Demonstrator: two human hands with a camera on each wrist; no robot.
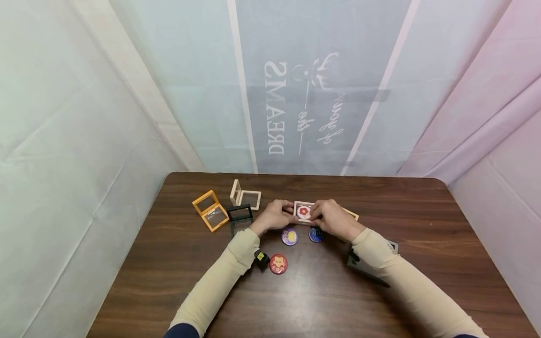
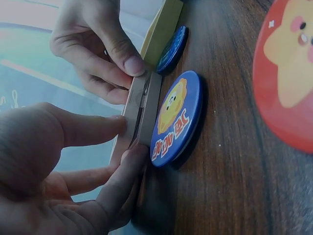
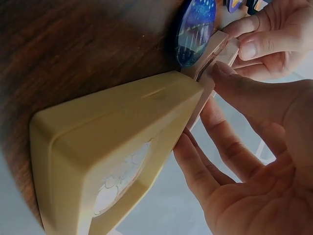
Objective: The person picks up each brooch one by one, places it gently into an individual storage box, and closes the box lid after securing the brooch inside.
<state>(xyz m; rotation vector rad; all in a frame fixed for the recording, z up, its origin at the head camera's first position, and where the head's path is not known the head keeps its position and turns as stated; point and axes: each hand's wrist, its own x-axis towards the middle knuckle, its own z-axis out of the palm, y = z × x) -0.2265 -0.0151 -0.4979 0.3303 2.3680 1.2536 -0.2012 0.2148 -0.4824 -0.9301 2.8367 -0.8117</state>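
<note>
A small pale display frame [image 1: 295, 210] lies between both hands at the middle of the table, with a white badge [image 1: 303, 212] bearing a red flower inside. My left hand [image 1: 274, 217] pinches its left end with thumb and fingers. At the opposite end my right hand [image 1: 336, 219] grips the frame, thumb on the near side. In the left wrist view a narrow dark gap runs between the two halves of the frame [image 2: 131, 115]. A blue-rimmed badge with a yellow figure [image 2: 177, 117] and a dark blue badge [image 3: 196, 32] lie just in front of it.
To the left stand opened orange [image 1: 211, 212], cream [image 1: 250, 199] and black [image 1: 241, 213] display frames. A yellow frame [image 3: 112, 117] sits beside the right hand. A dark frame [image 1: 367, 267] lies under the right forearm. A red badge [image 1: 278, 264] lies nearer the body.
</note>
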